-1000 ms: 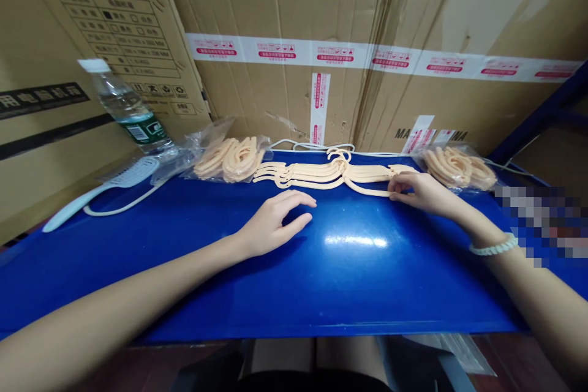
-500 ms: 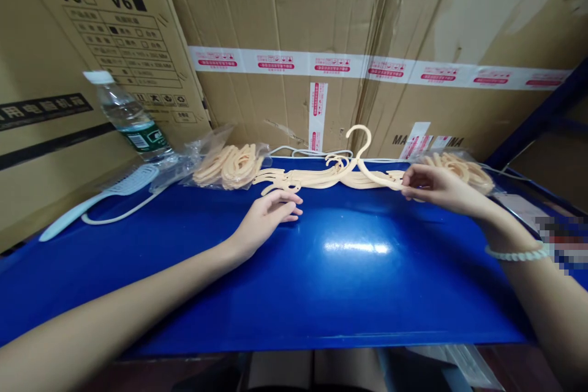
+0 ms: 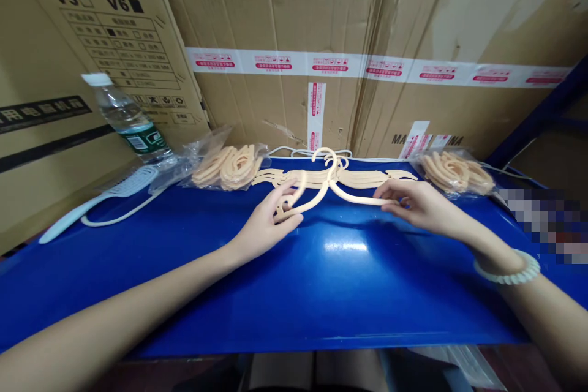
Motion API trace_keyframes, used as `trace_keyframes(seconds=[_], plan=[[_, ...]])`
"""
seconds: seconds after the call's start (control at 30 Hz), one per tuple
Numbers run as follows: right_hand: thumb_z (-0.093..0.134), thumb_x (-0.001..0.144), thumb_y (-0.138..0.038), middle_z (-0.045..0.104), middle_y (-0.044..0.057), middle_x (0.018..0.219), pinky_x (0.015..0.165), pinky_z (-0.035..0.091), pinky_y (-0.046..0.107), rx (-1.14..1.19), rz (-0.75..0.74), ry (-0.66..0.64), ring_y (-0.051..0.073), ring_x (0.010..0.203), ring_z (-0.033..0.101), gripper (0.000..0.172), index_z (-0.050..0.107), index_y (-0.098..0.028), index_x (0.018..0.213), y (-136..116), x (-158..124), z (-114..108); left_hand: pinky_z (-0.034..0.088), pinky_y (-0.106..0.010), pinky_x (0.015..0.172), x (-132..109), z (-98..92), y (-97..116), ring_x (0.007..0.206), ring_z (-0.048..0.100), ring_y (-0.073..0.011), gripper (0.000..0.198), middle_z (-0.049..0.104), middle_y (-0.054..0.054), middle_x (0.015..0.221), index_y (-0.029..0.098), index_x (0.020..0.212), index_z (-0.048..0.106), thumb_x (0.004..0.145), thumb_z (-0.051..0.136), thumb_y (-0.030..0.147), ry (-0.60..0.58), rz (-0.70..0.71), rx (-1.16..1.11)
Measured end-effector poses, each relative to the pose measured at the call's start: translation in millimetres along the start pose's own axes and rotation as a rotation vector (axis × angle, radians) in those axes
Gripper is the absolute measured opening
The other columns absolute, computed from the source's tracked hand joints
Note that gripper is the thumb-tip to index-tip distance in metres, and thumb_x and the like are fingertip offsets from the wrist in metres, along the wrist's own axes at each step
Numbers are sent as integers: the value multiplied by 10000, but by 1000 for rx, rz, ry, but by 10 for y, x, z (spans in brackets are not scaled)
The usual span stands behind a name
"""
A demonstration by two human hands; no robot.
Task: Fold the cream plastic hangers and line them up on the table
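Observation:
A cream plastic hanger [image 3: 356, 198] is held up over the blue table, its hook pointing up and tilted left. My left hand [image 3: 266, 220] closes on its left end, where a curved piece bends up beside the fingers. My right hand [image 3: 418, 203] pinches the tip of its right arm between thumb and fingers. Right behind it several more cream hangers [image 3: 367, 180] lie stacked flat in a row, partly hidden by the held one and my left fingers.
Clear bags of folded cream hangers lie left [image 3: 236, 166] and right [image 3: 454, 171]. Further left are a pale blue hairbrush [image 3: 133, 182] and a water bottle [image 3: 133, 119]. Cardboard boxes [image 3: 275, 104] wall off the back of the blue table [image 3: 321, 294]. A white cord runs along them.
The hanger has come nearer, lower and leftward in my right hand. My left hand, holding nothing before, now grips its left end.

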State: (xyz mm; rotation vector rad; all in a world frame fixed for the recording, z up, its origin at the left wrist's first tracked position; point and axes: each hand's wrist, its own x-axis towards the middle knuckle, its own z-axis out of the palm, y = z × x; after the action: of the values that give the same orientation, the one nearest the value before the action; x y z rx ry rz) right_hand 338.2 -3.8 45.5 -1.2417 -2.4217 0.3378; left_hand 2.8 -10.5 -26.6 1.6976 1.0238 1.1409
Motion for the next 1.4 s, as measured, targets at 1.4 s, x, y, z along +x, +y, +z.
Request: trace_keyframes(seconds=[1.4], plan=[[840, 733, -457, 715, 39, 878, 682, 560, 342, 840, 285, 312, 158, 720, 628, 422, 717, -214, 1055, -169, 56, 282, 607, -358, 831, -50, 107, 165, 952, 689, -209, 677, 716, -33, 973, 216, 1293, 603, 684, 890, 285, 154, -176, -510]])
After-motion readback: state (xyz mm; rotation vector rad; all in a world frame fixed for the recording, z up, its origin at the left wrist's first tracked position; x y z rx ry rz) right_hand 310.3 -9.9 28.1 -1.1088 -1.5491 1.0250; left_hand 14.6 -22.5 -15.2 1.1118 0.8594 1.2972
